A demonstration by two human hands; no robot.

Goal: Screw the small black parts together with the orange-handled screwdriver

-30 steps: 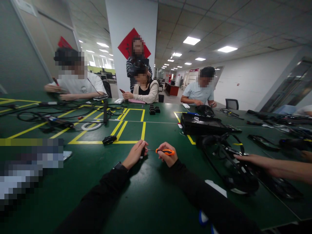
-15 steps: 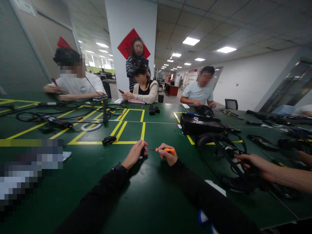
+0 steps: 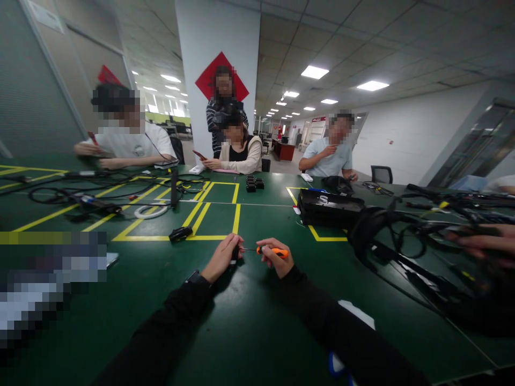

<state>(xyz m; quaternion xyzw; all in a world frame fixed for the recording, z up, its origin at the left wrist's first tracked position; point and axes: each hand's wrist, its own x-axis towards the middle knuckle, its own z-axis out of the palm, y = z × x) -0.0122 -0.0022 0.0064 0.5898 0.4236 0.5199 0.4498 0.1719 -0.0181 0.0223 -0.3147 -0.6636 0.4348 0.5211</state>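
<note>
My right hand (image 3: 277,258) is closed round the orange and black handle of a screwdriver (image 3: 281,252). Its thin shaft points left, and the tip reaches the small black part held in my left hand (image 3: 222,256). That small black part (image 3: 234,254) is mostly hidden by my fingers, so its kind does not show. Both hands are just above the green table (image 3: 249,327), close to each other. A black object (image 3: 181,234) lies on the table beyond my left hand, by the yellow tape.
Tangled black cables (image 3: 80,195) and a white ring (image 3: 151,211) lie at the left. Several small black blocks (image 3: 255,184) stand at the far middle. At right are a black box (image 3: 328,209), strapped black gear (image 3: 374,236) and a co-worker's hand (image 3: 483,241). Other people sit opposite.
The co-worker at right has moved the strapped gear and their hand up and to the right. A person opposite has raised a hand. My hands have barely moved.
</note>
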